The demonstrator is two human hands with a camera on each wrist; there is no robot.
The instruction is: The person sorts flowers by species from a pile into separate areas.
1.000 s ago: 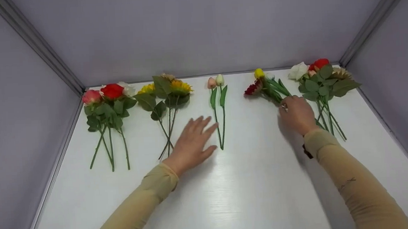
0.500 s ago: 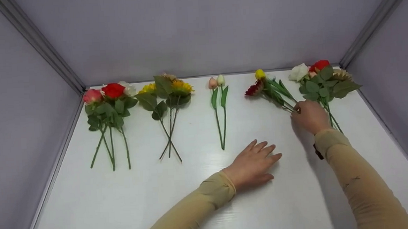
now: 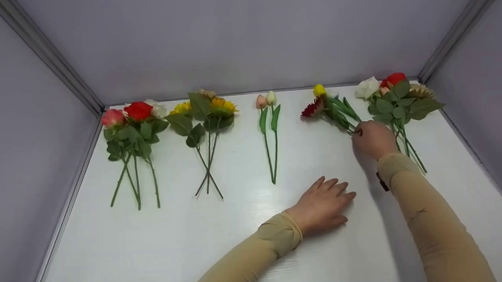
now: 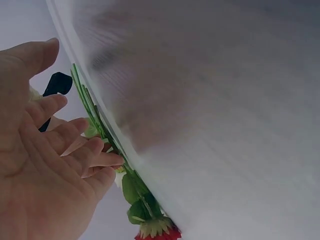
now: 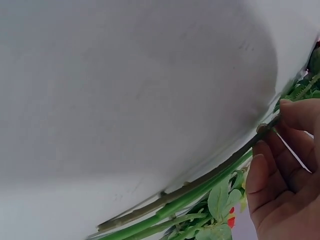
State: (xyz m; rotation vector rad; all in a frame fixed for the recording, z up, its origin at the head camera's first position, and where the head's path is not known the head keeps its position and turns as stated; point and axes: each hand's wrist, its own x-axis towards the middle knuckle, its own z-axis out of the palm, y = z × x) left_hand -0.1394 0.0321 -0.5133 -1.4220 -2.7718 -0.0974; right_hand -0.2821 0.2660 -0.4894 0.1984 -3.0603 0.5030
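Bunch: mixed bunch (image 3: 333, 110) at far side of white surface (image 3: 132, 254), betw. tulip pair & R-most pile; blooms point to back wall, stems slant down to R hand. Yellow tulip (image 3: 319, 90), dark red bloom (image 3: 312, 107), pale one partly hidden. Lifted or lying: can't tell.

R hand: R hand (image 3: 375, 138) nearly closed, thumb + fingers pinching bunch's stems.

L hand: L hand (image 3: 323, 206) wide open, fingers spread, nothing held; palm down, nearer the wearer. Touching surface or just above: can't tell.

R-wrist view: stem ends, covered by R hand in head view: one brown stem (image 5: 205, 178) w/ green stems (image 5: 185, 201) alongside; thumb & fingertips meet at brown one.

L-wrist view: L palm, plus underside of dark red bloom w/ pale green base; head view shows only L hand's back & bloom's top.

Piles, L to R: rose pile (image 3: 139, 112) (pink, red, white); sunflower pile (image 3: 200, 106), stems crossed; tulip pair (image 3: 275, 117), peach + white, stem ends meeting; R-most pile (image 3: 399, 101), white + red + tan, just beside R hand.

Wrist: dark band (image 3: 382, 182) at R cuff.

Writing: dark mark (image 3: 418, 213) on tan R sleeve (image 3: 441, 242), can't be read.

Bkgd: grey back wall (image 3: 245, 38), side walls too.
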